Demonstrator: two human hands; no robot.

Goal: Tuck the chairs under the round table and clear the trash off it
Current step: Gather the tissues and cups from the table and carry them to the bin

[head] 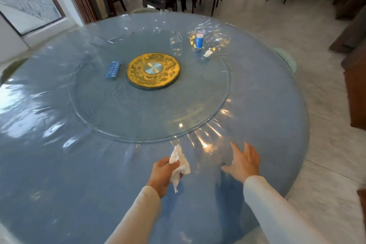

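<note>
— Where's the trash?
— A crumpled white tissue (179, 164) is clamped in the fingers of the left hand (161, 174), over the near edge of the round blue plastic-covered surface (79, 164).
— And the right hand (244, 161)?
— Fingers spread apart, holding nothing. A small white wad (208, 53), perhaps tissue, lies toward the far-right edge beside a blue-and-white cylindrical container (199, 40).

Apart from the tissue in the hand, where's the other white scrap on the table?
On the round blue table, find the glass turntable with the gold disc at its centre. Near the turntable's far right edge stands a blue canister with a white top. Just in front of it lies the crumpled tissue, the only opaque white wad among clear glasses.
</note>
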